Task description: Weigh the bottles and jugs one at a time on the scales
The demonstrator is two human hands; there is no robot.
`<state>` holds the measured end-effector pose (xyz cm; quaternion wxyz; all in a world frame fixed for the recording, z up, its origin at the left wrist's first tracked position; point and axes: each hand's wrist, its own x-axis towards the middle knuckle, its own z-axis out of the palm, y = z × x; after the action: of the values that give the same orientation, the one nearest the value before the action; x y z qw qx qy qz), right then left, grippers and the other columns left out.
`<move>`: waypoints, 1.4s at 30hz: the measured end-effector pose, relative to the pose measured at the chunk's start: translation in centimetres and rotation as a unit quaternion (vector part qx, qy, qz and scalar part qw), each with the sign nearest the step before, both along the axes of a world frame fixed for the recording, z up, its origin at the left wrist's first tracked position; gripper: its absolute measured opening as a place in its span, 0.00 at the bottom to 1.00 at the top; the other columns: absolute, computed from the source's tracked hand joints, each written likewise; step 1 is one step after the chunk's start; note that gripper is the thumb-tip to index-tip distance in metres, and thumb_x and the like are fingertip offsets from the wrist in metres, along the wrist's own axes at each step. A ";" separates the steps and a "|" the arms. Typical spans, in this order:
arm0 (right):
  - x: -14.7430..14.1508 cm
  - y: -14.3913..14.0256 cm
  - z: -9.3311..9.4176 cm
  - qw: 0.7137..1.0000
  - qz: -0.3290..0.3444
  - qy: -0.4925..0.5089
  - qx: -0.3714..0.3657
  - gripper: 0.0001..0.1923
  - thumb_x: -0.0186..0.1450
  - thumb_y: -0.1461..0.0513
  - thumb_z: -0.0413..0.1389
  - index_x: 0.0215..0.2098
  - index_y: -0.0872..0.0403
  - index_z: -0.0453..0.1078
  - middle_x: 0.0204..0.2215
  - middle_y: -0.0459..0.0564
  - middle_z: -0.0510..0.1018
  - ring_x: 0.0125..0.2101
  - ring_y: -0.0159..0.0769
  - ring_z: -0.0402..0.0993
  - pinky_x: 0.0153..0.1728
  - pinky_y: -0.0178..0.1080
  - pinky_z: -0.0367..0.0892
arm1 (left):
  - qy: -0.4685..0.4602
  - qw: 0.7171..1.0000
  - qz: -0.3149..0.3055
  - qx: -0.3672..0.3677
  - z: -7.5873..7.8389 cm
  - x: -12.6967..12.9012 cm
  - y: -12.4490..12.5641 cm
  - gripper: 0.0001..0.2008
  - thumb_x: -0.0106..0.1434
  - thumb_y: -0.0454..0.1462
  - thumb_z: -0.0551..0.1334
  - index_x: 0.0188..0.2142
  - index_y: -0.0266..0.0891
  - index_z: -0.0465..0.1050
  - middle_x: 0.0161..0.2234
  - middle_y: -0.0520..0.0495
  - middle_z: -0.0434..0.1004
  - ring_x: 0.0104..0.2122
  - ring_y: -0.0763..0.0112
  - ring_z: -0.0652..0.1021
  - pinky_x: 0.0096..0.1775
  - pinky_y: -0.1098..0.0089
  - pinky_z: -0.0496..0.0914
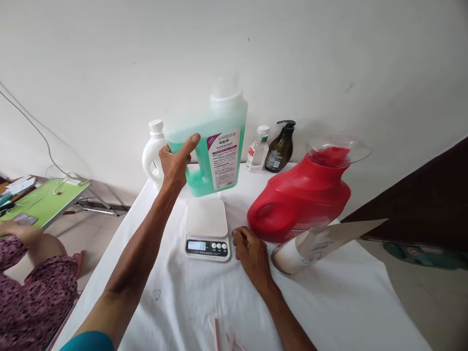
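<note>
My left hand (176, 163) grips the handle of a translucent jug of green liquid (224, 158), lifted and tilted above the table. The jug has a white cap and a printed label. Below it sits a white digital kitchen scale (206, 219) with a bare weighing plate; its lit display seems to read 17. Just right of the scale, my right hand (252, 251) rests on the cloth with fingers curled in, and nothing shows in them. A large red jug (300, 200) stands tilted beyond that hand, with a clear plastic dish-like piece (340, 150) about its neck.
Along the wall stand a white jug (152, 151), a small clear bottle (258, 148) and a dark pump bottle (281, 146). A brown paper-like packet (321, 243) is at right. Pinkish strips (217, 334) lie in front. A person's patterned clothing (40, 297) and green table (54, 195) are left.
</note>
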<state>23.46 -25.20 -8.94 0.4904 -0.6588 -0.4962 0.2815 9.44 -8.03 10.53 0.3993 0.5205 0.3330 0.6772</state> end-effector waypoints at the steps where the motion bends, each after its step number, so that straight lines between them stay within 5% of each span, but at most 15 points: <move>1: 0.0 0.0 0.1 1.000 0.002 -0.001 -0.003 0.19 0.71 0.48 0.48 0.30 0.50 0.68 0.21 0.44 0.73 0.19 0.35 0.71 0.25 0.37 0.62 | 0.010 1.000 0.010 -0.008 0.1 -0.9 -0.5 0.29 0.48 0.57 0.79 0.26 0.40 0.68 0.21 0.54 0.63 0.23 0.73 0.71 0.23 0.69 0.65; 5: 0.0 0.0 0.4 1.000 0.007 -0.012 -0.006 0.19 0.70 0.47 0.48 0.29 0.49 0.68 0.19 0.45 0.75 0.17 0.35 0.70 0.26 0.38 0.64 | 0.039 0.998 0.020 -0.039 -0.6 -3.6 -2.8 0.29 0.50 0.57 0.79 0.25 0.40 0.68 0.21 0.54 0.61 0.22 0.75 0.69 0.23 0.69 0.63; 13: 0.0 -0.3 0.5 0.999 0.013 -0.033 -0.006 0.20 0.70 0.47 0.47 0.32 0.50 0.70 0.21 0.45 0.76 0.19 0.36 0.73 0.28 0.39 0.65 | 0.013 0.996 -0.076 -0.038 -3.9 -5.8 -5.9 0.28 0.43 0.54 0.81 0.21 0.39 0.69 0.19 0.55 0.61 0.20 0.80 0.60 0.21 0.70 0.55; 27: -0.1 -0.6 0.5 1.000 -0.006 -0.026 -0.014 0.23 0.70 0.45 0.49 0.37 0.53 0.74 0.23 0.47 0.78 0.21 0.38 0.74 0.31 0.40 0.67 | 0.033 0.995 -0.079 -0.058 -4.8 -5.9 -5.1 0.31 0.47 0.59 0.78 0.22 0.40 0.66 0.21 0.54 0.61 0.21 0.77 0.61 0.25 0.69 0.59; 32: 0.0 -0.5 0.4 0.999 -0.013 -0.031 -0.031 0.26 0.68 0.46 0.50 0.45 0.56 0.77 0.27 0.50 0.82 0.22 0.39 0.75 0.33 0.42 0.69 | 0.067 0.993 -0.093 -0.030 -5.3 -7.7 -5.0 0.33 0.53 0.68 0.70 0.28 0.40 0.72 0.27 0.48 0.72 0.30 0.67 0.74 0.36 0.65 0.71; 36: -0.1 -0.4 0.4 0.998 -0.002 -0.046 -0.037 0.26 0.65 0.48 0.51 0.44 0.57 0.80 0.23 0.49 0.79 0.22 0.40 0.75 0.34 0.42 0.69 | -0.003 0.993 -0.048 -0.107 -9.4 -9.6 -5.1 0.39 0.60 0.74 0.56 0.31 0.40 0.72 0.30 0.46 0.74 0.33 0.67 0.76 0.39 0.65 0.73; 39: -0.1 -0.4 0.4 0.998 0.004 -0.054 -0.036 0.26 0.63 0.48 0.51 0.43 0.58 0.81 0.25 0.51 0.80 0.22 0.40 0.74 0.34 0.42 0.69 | -0.040 0.981 -0.025 -0.189 -14.1 -10.4 -5.7 0.39 0.59 0.74 0.58 0.32 0.38 0.72 0.28 0.48 0.72 0.28 0.70 0.73 0.35 0.67 0.71; 42: -0.1 -0.4 0.3 0.998 0.003 -0.054 -0.037 0.28 0.63 0.47 0.50 0.43 0.58 0.81 0.26 0.52 0.81 0.22 0.40 0.74 0.33 0.42 0.68 | 0.003 0.981 -0.013 -0.195 -17.6 -11.0 -6.2 0.37 0.60 0.72 0.60 0.31 0.38 0.71 0.27 0.49 0.71 0.26 0.71 0.72 0.31 0.69 0.68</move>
<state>23.32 -25.58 -8.62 0.4371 -0.6892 -0.5134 0.2652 -1.58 -14.23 -7.09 0.5008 0.4393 0.4530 0.5924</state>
